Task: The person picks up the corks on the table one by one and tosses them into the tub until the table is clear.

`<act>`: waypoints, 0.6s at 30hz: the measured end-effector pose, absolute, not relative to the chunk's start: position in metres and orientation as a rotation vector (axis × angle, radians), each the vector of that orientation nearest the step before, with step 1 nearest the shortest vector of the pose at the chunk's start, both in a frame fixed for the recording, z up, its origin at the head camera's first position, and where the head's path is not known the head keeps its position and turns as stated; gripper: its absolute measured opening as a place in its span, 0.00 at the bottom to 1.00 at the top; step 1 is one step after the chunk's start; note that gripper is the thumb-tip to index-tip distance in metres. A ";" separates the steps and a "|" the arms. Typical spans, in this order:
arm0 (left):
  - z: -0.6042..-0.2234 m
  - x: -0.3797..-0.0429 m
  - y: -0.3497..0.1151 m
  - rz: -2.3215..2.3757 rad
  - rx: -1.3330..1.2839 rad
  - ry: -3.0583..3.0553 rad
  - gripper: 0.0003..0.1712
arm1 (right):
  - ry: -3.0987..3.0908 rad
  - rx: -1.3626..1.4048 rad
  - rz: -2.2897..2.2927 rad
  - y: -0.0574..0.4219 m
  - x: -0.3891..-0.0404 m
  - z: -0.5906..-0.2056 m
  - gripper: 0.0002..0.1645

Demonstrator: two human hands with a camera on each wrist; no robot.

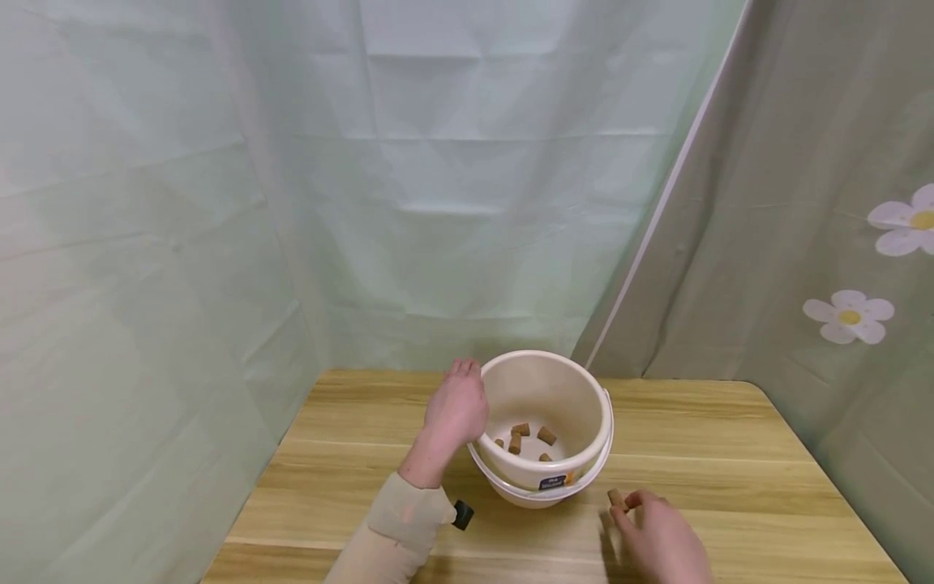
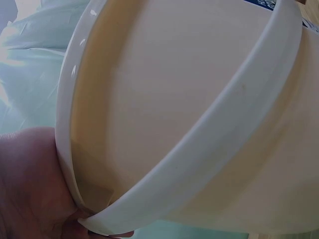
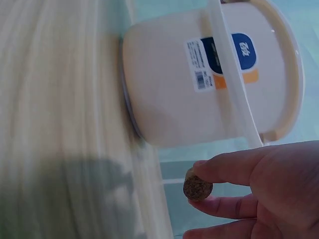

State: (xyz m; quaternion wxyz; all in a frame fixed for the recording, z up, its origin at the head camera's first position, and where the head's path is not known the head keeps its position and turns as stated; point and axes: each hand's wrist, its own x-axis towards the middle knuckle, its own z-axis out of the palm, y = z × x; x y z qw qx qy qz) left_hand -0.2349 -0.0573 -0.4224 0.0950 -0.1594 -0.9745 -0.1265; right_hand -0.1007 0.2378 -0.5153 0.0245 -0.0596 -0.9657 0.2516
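A cream plastic bucket (image 1: 540, 393) stands upright on the wooden table, several brown corks (image 1: 546, 435) lying on its bottom. My left hand (image 1: 458, 408) grips the bucket's left rim, its fingers going over the edge near the white handle (image 2: 219, 124). The handle hangs down around the bucket's front. Just right of the bucket, my right hand (image 1: 662, 537) pinches one cork (image 3: 198, 188) between thumb and fingers, outside the bucket and above the tabletop. The cork's round speckled end faces the right wrist camera.
A blue and orange label (image 3: 214, 59) is on the bucket's front wall. The wooden table (image 1: 722, 454) ends at pale green curtains (image 1: 467, 203) behind and at the left. A grey-green curtain with white flowers (image 1: 849, 317) hangs at the right. A small black block (image 1: 463, 515) sits by the left cuff.
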 end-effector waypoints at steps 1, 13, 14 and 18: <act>-0.422 -0.235 -0.057 -0.380 -0.471 -2.889 0.26 | -2.982 -0.180 0.777 0.240 -0.101 -0.514 0.16; -0.423 -0.234 -0.056 -0.456 -0.442 -2.883 0.26 | -2.911 -0.186 0.776 0.253 -0.104 -0.488 0.22; -0.423 -0.234 -0.056 -0.465 -0.440 -2.881 0.26 | -2.906 -0.188 0.777 0.253 -0.105 -0.486 0.22; -0.422 -0.235 -0.056 -0.477 -0.434 -2.878 0.26 | -2.896 -0.191 0.777 0.251 -0.105 -0.478 0.24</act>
